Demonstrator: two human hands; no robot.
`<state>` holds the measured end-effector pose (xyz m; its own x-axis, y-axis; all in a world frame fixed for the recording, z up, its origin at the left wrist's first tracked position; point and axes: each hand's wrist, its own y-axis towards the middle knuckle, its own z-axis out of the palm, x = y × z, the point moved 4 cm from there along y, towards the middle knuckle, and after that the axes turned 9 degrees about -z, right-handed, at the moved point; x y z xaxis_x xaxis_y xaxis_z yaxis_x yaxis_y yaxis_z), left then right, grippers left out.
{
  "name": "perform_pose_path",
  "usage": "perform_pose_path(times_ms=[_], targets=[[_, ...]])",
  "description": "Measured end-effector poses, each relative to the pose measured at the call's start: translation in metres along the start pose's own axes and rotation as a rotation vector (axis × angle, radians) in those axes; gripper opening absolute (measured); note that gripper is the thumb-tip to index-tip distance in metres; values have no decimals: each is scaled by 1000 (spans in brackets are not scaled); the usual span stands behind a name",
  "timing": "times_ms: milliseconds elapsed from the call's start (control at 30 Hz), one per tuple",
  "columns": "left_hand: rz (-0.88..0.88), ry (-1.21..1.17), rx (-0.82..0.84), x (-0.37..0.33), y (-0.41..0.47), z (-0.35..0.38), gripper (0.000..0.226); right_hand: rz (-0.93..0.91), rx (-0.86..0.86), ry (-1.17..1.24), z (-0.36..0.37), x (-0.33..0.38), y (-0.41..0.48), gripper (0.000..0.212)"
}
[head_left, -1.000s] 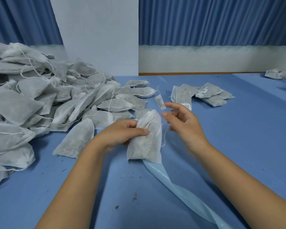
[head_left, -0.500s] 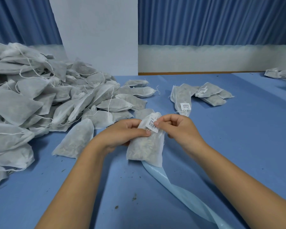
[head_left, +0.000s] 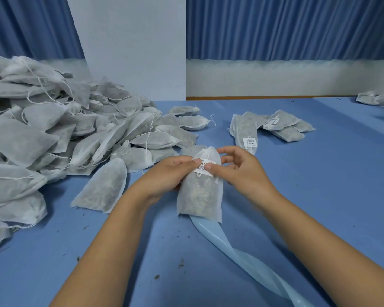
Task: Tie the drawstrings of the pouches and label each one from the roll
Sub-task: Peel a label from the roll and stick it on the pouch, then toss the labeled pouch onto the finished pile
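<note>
**A:** We're mid-label here. The left hand (head_left: 171, 173) is wrapped round the neck of the pouch (head_left: 198, 196), thumb down on one end of the barcode label (head_left: 205, 169).

**B:** And the right hand (head_left: 242, 171) has its thumb on the other end, fingers curled beside the neck. So both hands are together, clamped on that one pouch, over the near middle of the table (head_left: 319, 196).

**A:** The mouth looks cinched, with the drawstring (head_left: 208, 152) gathered at the top. We judge the tying done for this one and the sticker nearly seated.

**B:** Overall, though? Early, we'd say. Beyond the hands lies a small group of labelled pouches (head_left: 275, 127), only a handful.

**A:** Against that, the heap of pouches (head_left: 53, 140) on the left is big. We see no stickers on any of them, and strings trail loose.

**B:** The pale blue backing strip (head_left: 242, 258) runs from under the pouch toward us. The roll itself we cannot see.

**A:** A few more pouches at the far right edge (head_left: 377, 98) are too small for us to judge.
</note>
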<state>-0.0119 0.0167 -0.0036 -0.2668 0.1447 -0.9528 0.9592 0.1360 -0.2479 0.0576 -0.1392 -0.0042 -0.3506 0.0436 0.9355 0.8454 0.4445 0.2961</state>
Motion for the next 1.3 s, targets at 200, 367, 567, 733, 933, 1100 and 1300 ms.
perform_pose_path(times_ms=[200,367,567,733,933,1100,1300], targets=[[123,-95,59,-5,0,2,22,195,282,401,11,-4,-1,37],[152,-30,-36,-5,2,3,26,172,239,387,12,-3,-2,31],[173,-188,-332,-12,2,-5,36,10,162,155,7,12,-6,34],[168,-136,-513,-12,0,-12,50,-197,250,38,11,17,-9,28],[47,-277,-496,-3,7,-29,40,-64,113,143,-2,7,3,12],[35,150,-758,17,11,-62,20,31,-98,513,-14,-5,12,27],[-231,758,-830,43,20,-71,38,98,62,404,-1,-10,6,30]])
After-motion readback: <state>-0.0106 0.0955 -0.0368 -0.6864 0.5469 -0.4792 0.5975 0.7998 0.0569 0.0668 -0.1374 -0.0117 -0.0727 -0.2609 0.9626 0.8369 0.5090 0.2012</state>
